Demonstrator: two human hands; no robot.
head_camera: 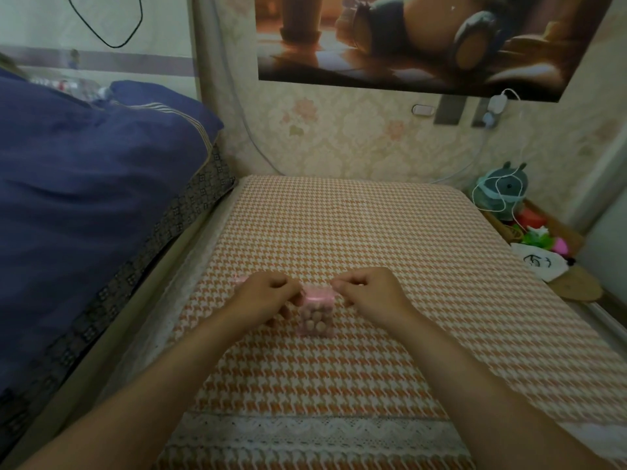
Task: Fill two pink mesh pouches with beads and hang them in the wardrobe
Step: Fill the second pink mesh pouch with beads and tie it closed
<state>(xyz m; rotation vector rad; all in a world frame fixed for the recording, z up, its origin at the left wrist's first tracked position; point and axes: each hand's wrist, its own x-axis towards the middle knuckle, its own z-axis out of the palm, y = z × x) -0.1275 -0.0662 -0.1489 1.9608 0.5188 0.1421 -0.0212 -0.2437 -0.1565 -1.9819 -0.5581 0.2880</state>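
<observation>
My left hand (268,291) and right hand (368,293) each pinch an end of the pink drawstring at the mouth of a bead-filled pink mesh pouch (315,313). The pouch sits between them on the checked table (424,266), long axis running away from me, mouth pointing toward the wall.

1. You are seeing one pink mesh pouch (315,312) holding beads (314,323), too many to count.
2. You are using two hands: left hand (268,291), right hand (371,293).
3. You are facing one poster (424,39).
</observation>
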